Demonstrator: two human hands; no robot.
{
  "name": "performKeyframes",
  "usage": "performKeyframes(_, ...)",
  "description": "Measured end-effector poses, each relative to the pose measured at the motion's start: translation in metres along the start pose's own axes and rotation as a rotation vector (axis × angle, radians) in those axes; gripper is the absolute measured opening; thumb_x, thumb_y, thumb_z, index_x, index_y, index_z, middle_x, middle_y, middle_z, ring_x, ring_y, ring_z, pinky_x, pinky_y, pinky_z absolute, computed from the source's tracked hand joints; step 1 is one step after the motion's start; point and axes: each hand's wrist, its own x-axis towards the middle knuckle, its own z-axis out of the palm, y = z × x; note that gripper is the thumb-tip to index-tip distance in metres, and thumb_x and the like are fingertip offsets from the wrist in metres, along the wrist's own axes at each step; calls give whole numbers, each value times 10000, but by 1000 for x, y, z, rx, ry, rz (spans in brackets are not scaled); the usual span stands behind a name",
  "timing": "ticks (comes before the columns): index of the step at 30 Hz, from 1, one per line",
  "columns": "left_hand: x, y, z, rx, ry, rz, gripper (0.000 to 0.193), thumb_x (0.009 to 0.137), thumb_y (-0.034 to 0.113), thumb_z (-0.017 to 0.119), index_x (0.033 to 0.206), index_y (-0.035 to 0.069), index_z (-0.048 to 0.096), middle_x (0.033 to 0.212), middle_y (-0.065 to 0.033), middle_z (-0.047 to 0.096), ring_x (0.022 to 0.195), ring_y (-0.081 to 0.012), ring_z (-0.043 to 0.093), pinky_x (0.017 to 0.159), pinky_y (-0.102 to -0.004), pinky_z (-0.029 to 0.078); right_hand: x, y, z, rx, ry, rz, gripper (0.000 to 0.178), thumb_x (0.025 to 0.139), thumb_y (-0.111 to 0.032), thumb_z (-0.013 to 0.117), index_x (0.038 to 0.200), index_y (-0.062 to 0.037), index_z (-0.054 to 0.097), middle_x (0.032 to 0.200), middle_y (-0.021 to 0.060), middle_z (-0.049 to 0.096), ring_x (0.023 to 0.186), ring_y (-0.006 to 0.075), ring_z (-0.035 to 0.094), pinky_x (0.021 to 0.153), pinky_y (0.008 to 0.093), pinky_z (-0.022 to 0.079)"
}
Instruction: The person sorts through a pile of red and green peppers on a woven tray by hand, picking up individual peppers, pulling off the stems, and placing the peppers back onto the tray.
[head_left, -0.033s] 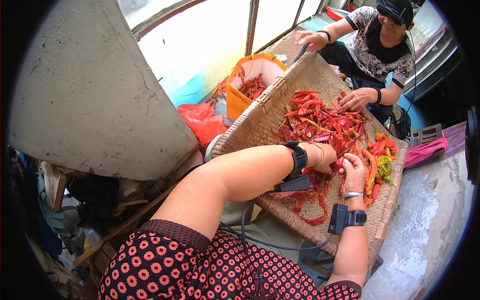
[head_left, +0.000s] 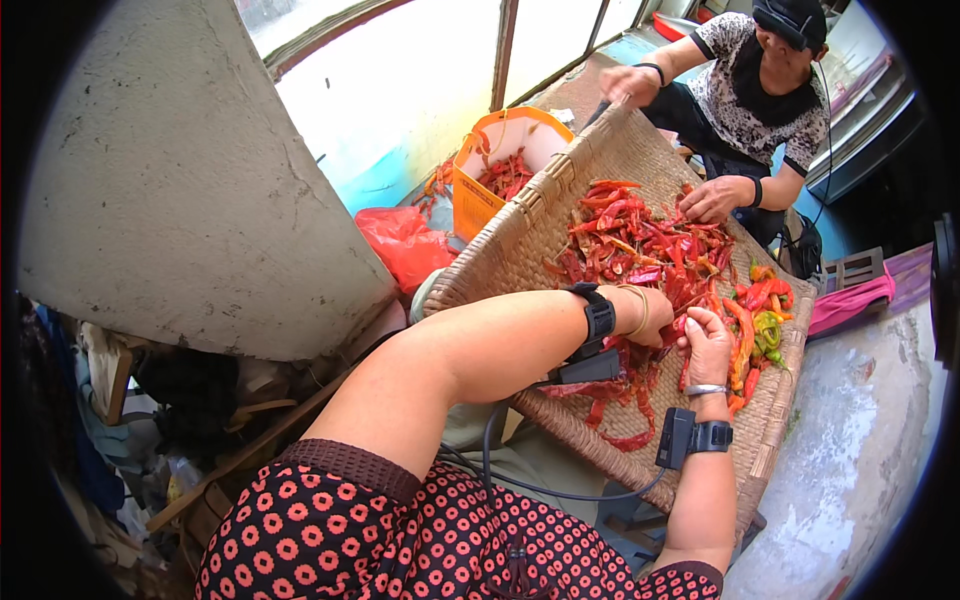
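Note:
A woven tray (head_left: 478, 272) lies tilted in front of me, with a heap of dried red chili peppers (head_left: 625, 235) on it. My right hand (head_left: 708, 350) pinches a red chili pepper (head_left: 681, 325) between thumb and fingers, over the near part of the heap. Close beside it, my left hand (head_left: 652, 316) is closed with its fingers curled down; what they hold is hidden. Orange and green peppers (head_left: 768, 330) lie in a separate group to the right of my right hand. Loose dried peppers (head_left: 630, 440) are strewn at the tray's near side.
Across the tray a person sits, one hand (head_left: 715, 198) on the peppers and the other (head_left: 630, 84) at the far tray corner. An orange basket (head_left: 478, 207) holding peppers and a red plastic bag (head_left: 402, 245) stand left. A cable (head_left: 560, 493) crosses below my arms.
The other person's hand at the far corner of the tray has shifted slightly downward. My hands and the peppers look unchanged.

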Motion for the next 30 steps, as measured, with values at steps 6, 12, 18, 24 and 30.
performKeyframes(6, 0, 1, 0, 24, -24, -15, 335, 712, 326, 565, 871, 33, 597, 802, -152, 597, 780, -290, 573, 679, -367, 455, 1, 3, -1, -60, -13, 3, 119, 784, -65, 529, 898, -42, 550, 694, 0, 562, 483, 51, 483, 411, 160, 389)
performKeyframes(12, -1, 3, -1, 59, -43, -29, 286, 709, 277, 560, 868, 42, 596, 794, -143, 599, 768, -292, 575, 674, -369, 456, 2, 6, 0, -82, -24, 16, 116, 786, -65, 523, 896, -43, 552, 698, -1, 562, 486, 52, 480, 408, 164, 382)
performKeyframes(18, 1, 0, -1, 29, 32, 7, 292, 695, 278, 573, 877, 50, 591, 804, -143, 599, 779, -292, 573, 688, -366, 454, 3, 6, 0, -75, -21, 14, 115, 785, -64, 519, 893, -40, 551, 701, 1, 563, 479, 53, 478, 406, 166, 382)
performKeyframes(24, -1, 2, -2, -6, 55, 13, 287, 682, 276, 584, 859, 51, 597, 800, -140, 600, 775, -287, 573, 684, -365, 452, 0, -3, 5, -15, -6, 3, 113, 785, -50, 513, 888, -28, 554, 698, 1, 565, 486, 47, 487, 421, 165, 397)
performKeyframes(30, 3, 0, -7, -141, 148, 30, 266, 683, 280, 594, 810, 46, 602, 724, -124, 604, 718, -268, 578, 640, -348, 451, 3, -12, -2, 96, 69, -128, 117, 786, -45, 527, 902, -28, 542, 726, 7, 558, 490, 59, 484, 430, 170, 414)
